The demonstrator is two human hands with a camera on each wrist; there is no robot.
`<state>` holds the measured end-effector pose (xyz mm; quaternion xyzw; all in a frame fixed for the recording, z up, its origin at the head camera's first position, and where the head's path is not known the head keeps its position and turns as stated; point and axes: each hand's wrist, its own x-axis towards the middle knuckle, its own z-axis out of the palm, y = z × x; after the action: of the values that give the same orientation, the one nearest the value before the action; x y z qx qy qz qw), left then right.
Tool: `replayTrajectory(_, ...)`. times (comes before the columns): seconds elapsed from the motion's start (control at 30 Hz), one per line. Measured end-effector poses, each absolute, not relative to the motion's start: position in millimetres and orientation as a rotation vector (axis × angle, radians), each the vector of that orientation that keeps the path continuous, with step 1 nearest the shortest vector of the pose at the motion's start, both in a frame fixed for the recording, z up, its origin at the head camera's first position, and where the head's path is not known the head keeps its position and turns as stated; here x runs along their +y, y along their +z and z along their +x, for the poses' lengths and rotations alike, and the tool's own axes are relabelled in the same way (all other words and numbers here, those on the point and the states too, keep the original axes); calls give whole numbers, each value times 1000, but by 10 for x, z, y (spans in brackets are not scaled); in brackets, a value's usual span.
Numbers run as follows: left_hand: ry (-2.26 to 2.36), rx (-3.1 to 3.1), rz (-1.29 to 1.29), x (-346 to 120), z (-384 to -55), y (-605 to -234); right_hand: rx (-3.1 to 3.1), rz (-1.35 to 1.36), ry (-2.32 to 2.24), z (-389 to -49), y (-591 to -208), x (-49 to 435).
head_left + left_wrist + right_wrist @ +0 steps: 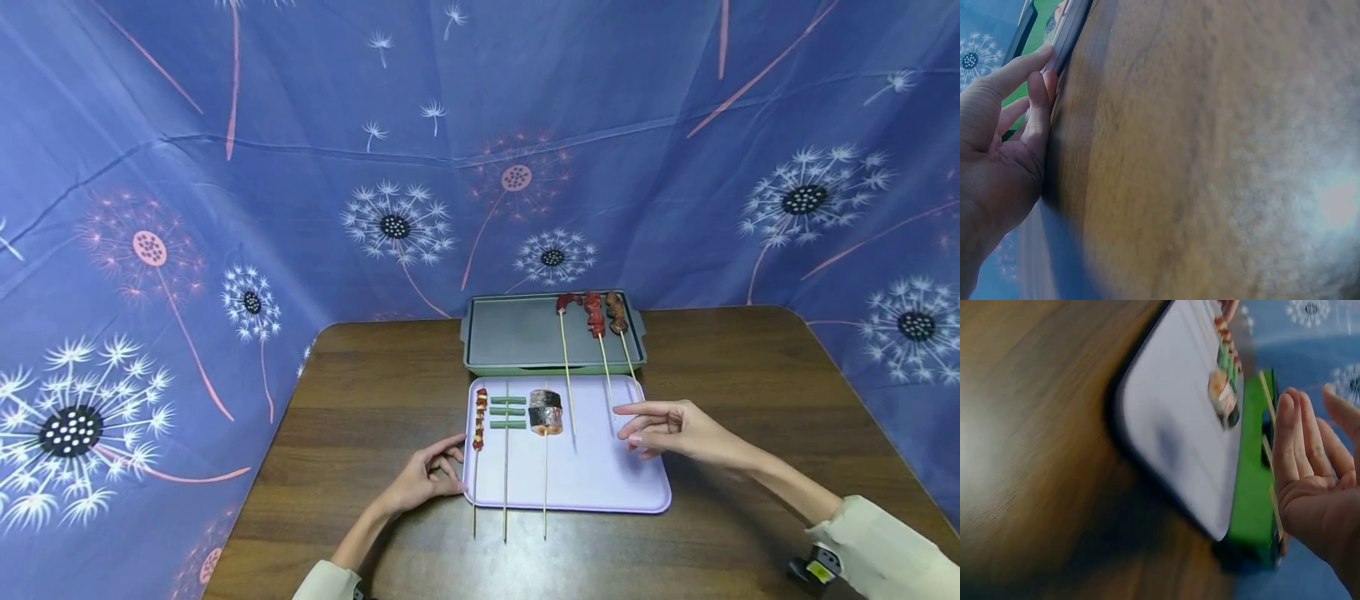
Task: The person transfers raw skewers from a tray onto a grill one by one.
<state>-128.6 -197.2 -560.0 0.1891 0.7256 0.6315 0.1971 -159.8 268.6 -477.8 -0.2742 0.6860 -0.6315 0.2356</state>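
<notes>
I log the head view first. Lavender tray (600, 483) lies just below and right of frame centre, on a brown wooden table (360, 375). A green-sided griddle (510, 329) with a dark grey top stands right behind it, higher in the frame.

Left hand (423, 477): lower centre, at the tray's left rim. I see thumb and fingers spread apart, tips against the rim; the left wrist view shows the same contact, at its upper left.

Right hand (667, 427): lower right of centre, over the tray's right part. In the right wrist view I read straight fingers, side by side, thumb held away, nothing between them. Fingertips sit close to the stick ends; whether they touch one, I cannot tell.

On the tray's left half, three skewers, handles overhanging the near edge. From frame left: a red-and-yellow skewer (480, 419), a green-stick skewer (507, 412) with three crosspieces, a fish skewer (546, 412) with dark, silvery skin.

On the griddle's right side, three more: a curled dark-red skewer (567, 302), a bright red meat skewer (594, 315), a brown meat skewer (617, 312). Their sticks slope down the frame, over the tray.

Blue dandelion-print cloth (300, 83) fills the upper frame. Pale sleeve (888, 546) at lower right, a black wrist device (817, 568) beside it.
</notes>
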Motion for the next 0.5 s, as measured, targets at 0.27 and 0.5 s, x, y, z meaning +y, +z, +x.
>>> replayTrajectory(0.27, 1761, 2056, 502, -1987, -1271, -5595, 2045, -684, -1707, -1574, -5033, 3126)
replayTrajectory(0.5, 1779, 2056, 537, -1956, -1260, -5613, 2144, -709, -1746, -1558, -5406, 3340)
